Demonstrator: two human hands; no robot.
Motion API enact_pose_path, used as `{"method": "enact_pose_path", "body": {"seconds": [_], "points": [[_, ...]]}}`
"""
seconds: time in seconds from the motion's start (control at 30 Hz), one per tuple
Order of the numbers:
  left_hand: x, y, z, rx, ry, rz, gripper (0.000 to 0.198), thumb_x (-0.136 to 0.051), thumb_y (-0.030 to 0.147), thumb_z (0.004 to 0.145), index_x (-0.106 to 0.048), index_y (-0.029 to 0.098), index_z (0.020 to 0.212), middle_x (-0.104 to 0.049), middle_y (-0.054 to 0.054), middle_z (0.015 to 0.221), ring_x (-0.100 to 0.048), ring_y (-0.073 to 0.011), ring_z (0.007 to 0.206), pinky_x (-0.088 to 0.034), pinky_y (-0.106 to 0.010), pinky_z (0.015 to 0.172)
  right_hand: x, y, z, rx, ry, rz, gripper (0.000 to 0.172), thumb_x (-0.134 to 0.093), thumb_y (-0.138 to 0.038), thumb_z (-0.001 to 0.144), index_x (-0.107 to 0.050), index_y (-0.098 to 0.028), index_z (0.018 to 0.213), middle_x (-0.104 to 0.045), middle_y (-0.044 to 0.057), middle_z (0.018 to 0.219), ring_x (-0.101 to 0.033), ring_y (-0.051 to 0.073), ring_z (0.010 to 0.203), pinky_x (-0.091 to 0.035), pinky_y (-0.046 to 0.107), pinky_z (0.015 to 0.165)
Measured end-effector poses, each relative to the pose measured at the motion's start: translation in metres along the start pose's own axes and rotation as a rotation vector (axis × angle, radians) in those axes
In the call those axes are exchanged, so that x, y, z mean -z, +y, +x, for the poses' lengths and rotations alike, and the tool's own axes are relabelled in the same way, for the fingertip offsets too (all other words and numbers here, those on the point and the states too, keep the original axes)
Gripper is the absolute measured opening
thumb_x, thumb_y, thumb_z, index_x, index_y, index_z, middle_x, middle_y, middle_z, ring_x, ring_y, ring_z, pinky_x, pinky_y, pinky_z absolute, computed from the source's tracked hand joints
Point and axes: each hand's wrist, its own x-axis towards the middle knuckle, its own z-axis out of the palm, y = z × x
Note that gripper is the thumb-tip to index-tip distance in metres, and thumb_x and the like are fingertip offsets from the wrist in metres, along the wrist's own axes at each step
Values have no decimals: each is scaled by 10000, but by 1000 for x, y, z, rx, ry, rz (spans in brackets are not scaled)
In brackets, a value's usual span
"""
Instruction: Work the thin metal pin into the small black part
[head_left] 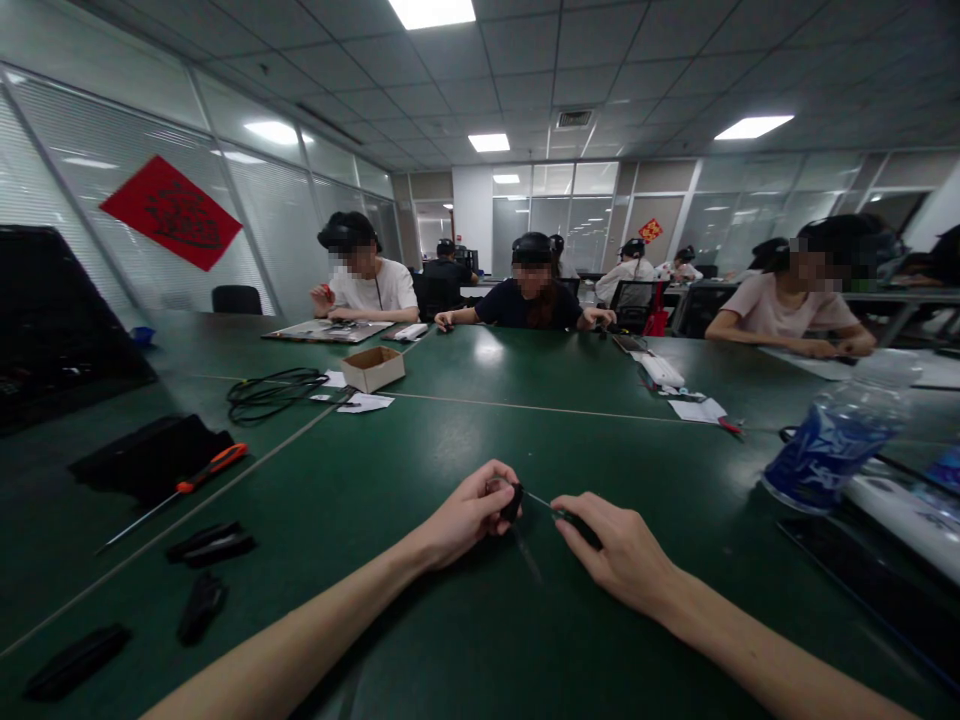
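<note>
Left hand [466,517] pinches a small black plastic piece [513,503], fingers closed around it, held just above the dark green laminate table [487,440]. Right hand [619,556] is clamped on a slim black plastic part [576,527], thumb and fingers together on it. A thin silver wire [538,497] runs between the piece and the part; the hands are near each other, not touching. Fingers hide exactly how the wire joins at each end.

Left of the small black plastic piece: an orange-and-black screwdriver with a long steel shaft [214,465], a black fabric pouch [150,458] and three matte black plastic shells [211,543]. Right of it: a crumpled clear plastic water bottle with a blue label [836,440]. Well ahead of it: an open brown cardboard box [373,368] beside a coiled black cable [276,395]. Far across the table, a seated co-worker in a dark shirt [529,302] has both hands on the tabletop.
</note>
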Motion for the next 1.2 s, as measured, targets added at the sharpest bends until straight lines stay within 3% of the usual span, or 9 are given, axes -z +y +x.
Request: {"method": "enact_pose_path", "body": {"seconds": [0.47,0.77,1.03,1.2], "points": [[2,0,0,22,-20,104,246,-545,363,839,-494,177,991,-566,-40,795,-488,-85,597,-315,-189,520,0,3,-3,27,-21,-33,262,-458,-248,914,-548,-200,1155,-596,52,969,-569,118,717,-469,232,605],[4,1,-1,40,-33,194,255,-560,369,818,-553,141,934,-554,-28,734,-461,-85,585,-281,-189,498,3,6,-4,134,-18,5,242,-494,-215,882,-593,-169,1098,-623,50,922,-582,108,709,-475,214,594],[1,7,-4,101,-148,224,261,-592,367,790,-590,125,887,-547,-25,688,-482,-100,605,-261,-197,504,4,-2,-8,444,-142,-110,283,-516,-217,861,-592,-219,1133,-641,39,898,-589,132,691,-441,257,577],[1,5,-1,75,-85,8,218,-576,337,808,-555,140,898,-532,-24,727,-482,-92,621,-267,-195,519,-2,3,-7,216,25,16,262,-512,-216,868,-578,-180,1119,-637,48,896,-588,128,703,-461,248,597]]}}
